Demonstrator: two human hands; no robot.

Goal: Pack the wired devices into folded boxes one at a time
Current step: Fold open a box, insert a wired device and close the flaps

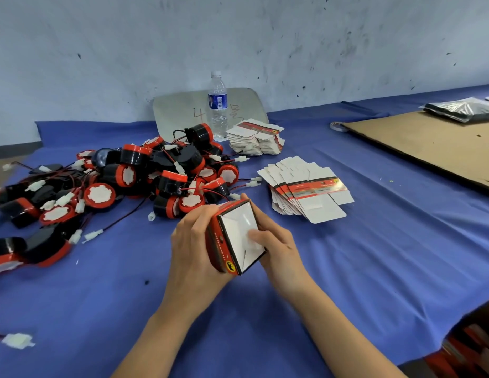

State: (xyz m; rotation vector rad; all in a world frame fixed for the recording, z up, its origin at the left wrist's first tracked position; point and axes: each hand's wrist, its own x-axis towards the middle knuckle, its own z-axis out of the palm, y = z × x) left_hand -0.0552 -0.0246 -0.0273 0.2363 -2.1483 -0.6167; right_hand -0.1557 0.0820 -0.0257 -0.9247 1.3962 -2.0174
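- A loose white connector [18, 340] is lying alone at the near left of the table [374, 255], away from the work.
- Both forearms are reaching forward and converging over the middle of the table, so the box [235, 241] is being held up just in front of the person, clear of the cloth.
- The left hand [194, 241] is wrapping the box's red printed side, its fingers [202, 214] curling over the far edge; it seems to be steadying the box so the other hand can work the end.
- The right hand [279, 241] is clasping the opposite edge, with one digit pressing on the white flap that faces up, probably to tuck or flatten that end.
- The box is tilting, its white end turned towards the camera; whether a device is already inside cannot be told.
- Just beyond the hands, the devices [128, 181] are lying in a tangled pile of red-and-black shells, wires and white plugs, close enough for the left hand to reach.
- To the right of the pile, flat blanks [306, 192] are fanning out within reach of the right hand, likely so that one can be peeled off at a time.
- Farther back, a second stack [255, 140] is sitting beside a bottle [218, 105], and a cardboard sheet [429, 148] is covering the far right.
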